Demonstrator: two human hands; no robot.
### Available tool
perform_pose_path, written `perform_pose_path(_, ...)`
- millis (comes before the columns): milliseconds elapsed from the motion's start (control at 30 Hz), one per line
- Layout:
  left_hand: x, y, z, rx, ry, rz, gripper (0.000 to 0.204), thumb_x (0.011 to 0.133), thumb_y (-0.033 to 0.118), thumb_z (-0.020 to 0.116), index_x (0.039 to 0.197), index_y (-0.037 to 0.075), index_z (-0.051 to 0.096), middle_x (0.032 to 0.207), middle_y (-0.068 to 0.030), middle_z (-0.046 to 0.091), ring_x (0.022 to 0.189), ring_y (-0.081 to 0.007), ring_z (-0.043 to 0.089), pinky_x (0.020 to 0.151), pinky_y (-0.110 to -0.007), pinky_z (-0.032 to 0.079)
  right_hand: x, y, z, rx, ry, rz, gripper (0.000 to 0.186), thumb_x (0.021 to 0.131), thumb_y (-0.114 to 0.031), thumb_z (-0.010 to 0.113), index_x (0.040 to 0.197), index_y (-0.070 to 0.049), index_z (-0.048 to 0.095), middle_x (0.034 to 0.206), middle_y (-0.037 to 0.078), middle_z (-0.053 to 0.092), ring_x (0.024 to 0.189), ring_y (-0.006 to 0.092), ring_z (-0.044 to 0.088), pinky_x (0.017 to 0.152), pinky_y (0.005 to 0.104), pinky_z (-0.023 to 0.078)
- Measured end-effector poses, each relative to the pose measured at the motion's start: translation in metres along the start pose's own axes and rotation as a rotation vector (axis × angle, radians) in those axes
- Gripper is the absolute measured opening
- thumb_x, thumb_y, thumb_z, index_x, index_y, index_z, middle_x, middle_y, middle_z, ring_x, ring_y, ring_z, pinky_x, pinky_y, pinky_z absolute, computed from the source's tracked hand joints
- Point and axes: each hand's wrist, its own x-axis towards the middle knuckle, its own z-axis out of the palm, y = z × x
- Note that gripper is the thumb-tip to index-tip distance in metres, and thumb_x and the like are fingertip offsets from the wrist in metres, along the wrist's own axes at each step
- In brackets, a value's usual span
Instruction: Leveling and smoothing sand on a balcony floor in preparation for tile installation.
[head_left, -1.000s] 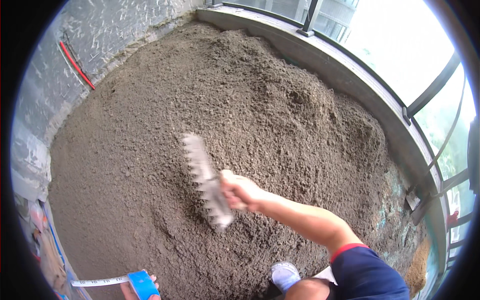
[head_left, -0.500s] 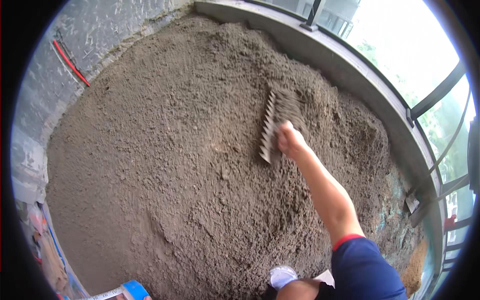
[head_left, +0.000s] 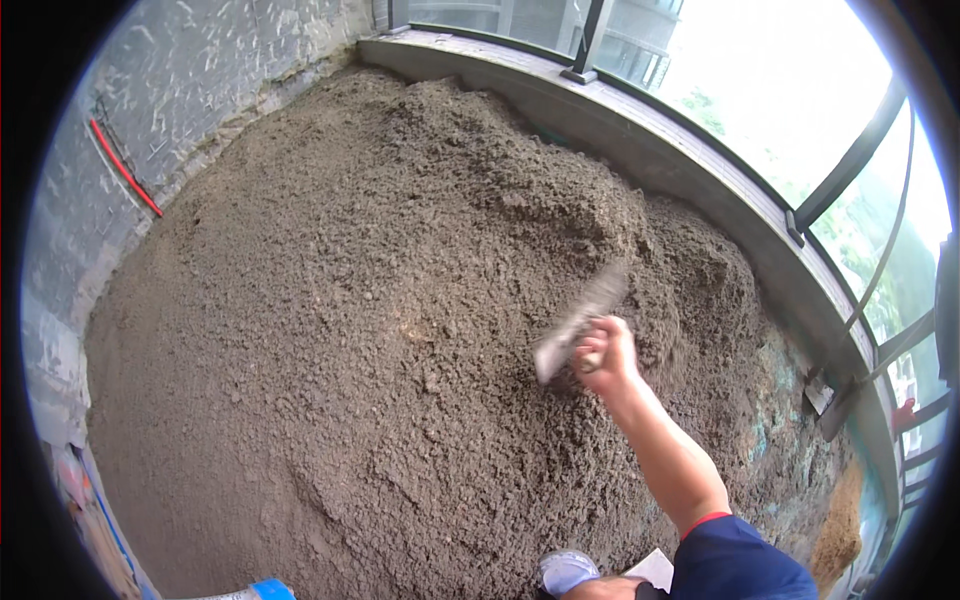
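Note:
My right hand [head_left: 608,352] is closed around the handle of a notched trowel [head_left: 570,335], whose blade is smeared by motion. The trowel is tilted over the grey-brown mortar bed [head_left: 330,330], at the foot of a rougher heap on the right. I cannot tell whether the blade touches the mortar. Along the lower left edge shows a blue-ended, pale tool [head_left: 270,589], mostly cut off by the frame. My left hand is out of sight.
A chipped grey wall [head_left: 220,90] with a red conduit [head_left: 125,168] bounds the left. A low ledge [head_left: 680,150] under the windows curves along the far and right sides. A long-handled tool [head_left: 820,398] leans at the right. Beside my knee stands a whitish round object [head_left: 566,570].
My right hand has come nearer and slightly right with the trowel, whose toothed edge has turned away from plain view. The whole view has shifted a little, and the blue-ended tool shows less.

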Motion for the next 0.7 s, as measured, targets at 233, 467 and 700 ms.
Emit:
perform_pose_path(233, -0.003, 0.011, 0.013, 0.069, 0.084, -0.032, 0.075, 0.082, -0.003, 0.072, 0.146, -0.004, 0.034, 0.14, -0.0224, 0.047, 0.127, -0.0343, 0.05, 0.107, -0.045, 0.041, 0.064, 0.127, 0.145, -0.936, -0.431, 0.059, 0.016, 0.086, -0.016, 0.063, 0.092, -0.002, 0.061, 0.06, 0.003, 0.056, 0.046, 0.013, 0.051, 0.042, 0.0298, 0.042)
perform_pose_path(467, -0.012, 0.028, 0.033, 0.093, 0.186, -0.022, 0.074, 0.081, -0.003, 0.073, 0.144, -0.004, 0.036, 0.141, -0.0225, 0.046, 0.128, -0.035, 0.049, 0.108, -0.046, 0.04, 0.176, 0.002, 0.135, -1.052, 0.006, -0.308, 0.025, 0.081, -0.025, 0.067, 0.074, -0.001, 0.063, 0.063, 0.008, 0.061, 0.052, 0.0189, 0.058, 0.048, 0.0344, 0.047)
perform_pose_path(700, -0.008, 0.027, 0.03, 0.102, 0.215, 0.022, 0.074, 0.078, -0.003, 0.075, 0.142, -0.004, 0.037, 0.138, -0.0225, 0.047, 0.126, -0.0345, 0.049, 0.108, -0.047, 0.04, 0.121, -0.096, 0.048, -0.455, -0.035, -0.127, 0.025, 0.083, -0.013, 0.064, 0.066, -0.02, 0.046, 0.056, -0.009, 0.046, 0.04, 0.0026, 0.039, 0.033, 0.0182, 0.033)
